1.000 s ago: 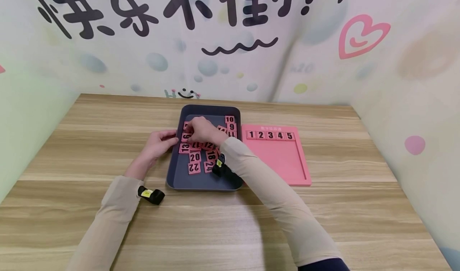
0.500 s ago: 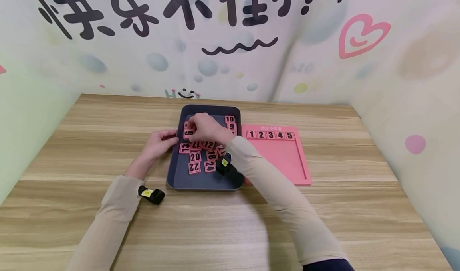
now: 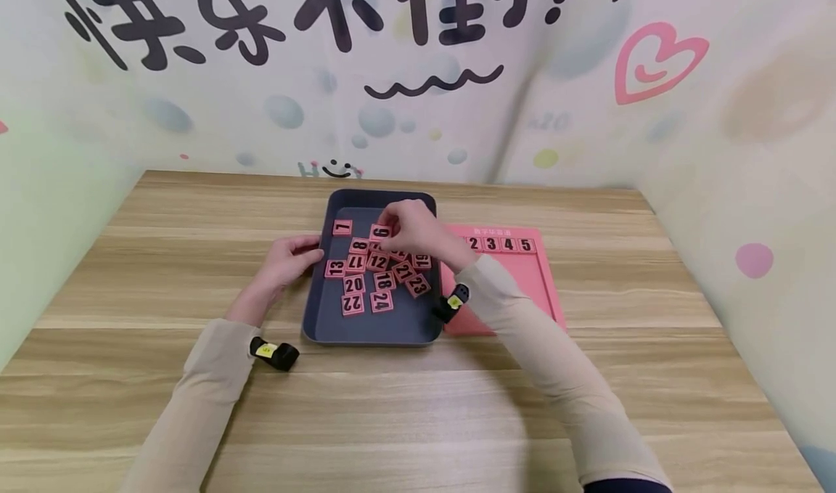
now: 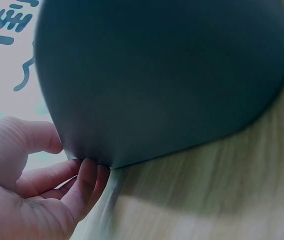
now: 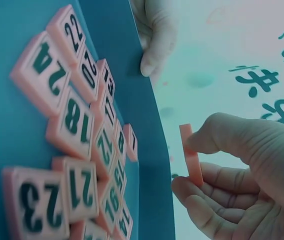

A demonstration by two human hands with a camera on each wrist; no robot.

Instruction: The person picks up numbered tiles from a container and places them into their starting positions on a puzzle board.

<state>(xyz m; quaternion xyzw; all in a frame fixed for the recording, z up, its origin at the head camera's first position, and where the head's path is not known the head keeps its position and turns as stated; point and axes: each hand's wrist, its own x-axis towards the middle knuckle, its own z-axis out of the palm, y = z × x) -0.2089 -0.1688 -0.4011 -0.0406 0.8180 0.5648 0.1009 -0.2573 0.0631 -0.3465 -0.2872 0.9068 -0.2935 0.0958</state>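
A dark blue-grey tray [image 3: 366,331] holds several pink number tiles, among them tile 7 [image 3: 342,227], tile 20 [image 3: 353,284] and tile 24 [image 3: 382,302]. My left hand [image 3: 285,266] holds the tray's left rim, thumb at the top edge and fingers against the outer wall in the left wrist view. Over the upper part of the tray, my right hand [image 3: 421,230] pinches a number tile [image 5: 191,156] between thumb and fingers. Its sideways figure in the head view looks like a 6 or 9. The right hand hides some tiles behind it.
Beside the tray's right side lies a pink frame board [image 3: 516,282], its top row showing tiles 2 to 5 [image 3: 499,244]; the right wrist covers its left end. A wooden table [image 3: 366,420] bears both, with a printed wall cloth [image 3: 261,137] behind.
My right hand has lifted the number tile from the tray's left side and carried it rightward, uncovering tiles 7 and 8. The left hand stays at the tray rim.
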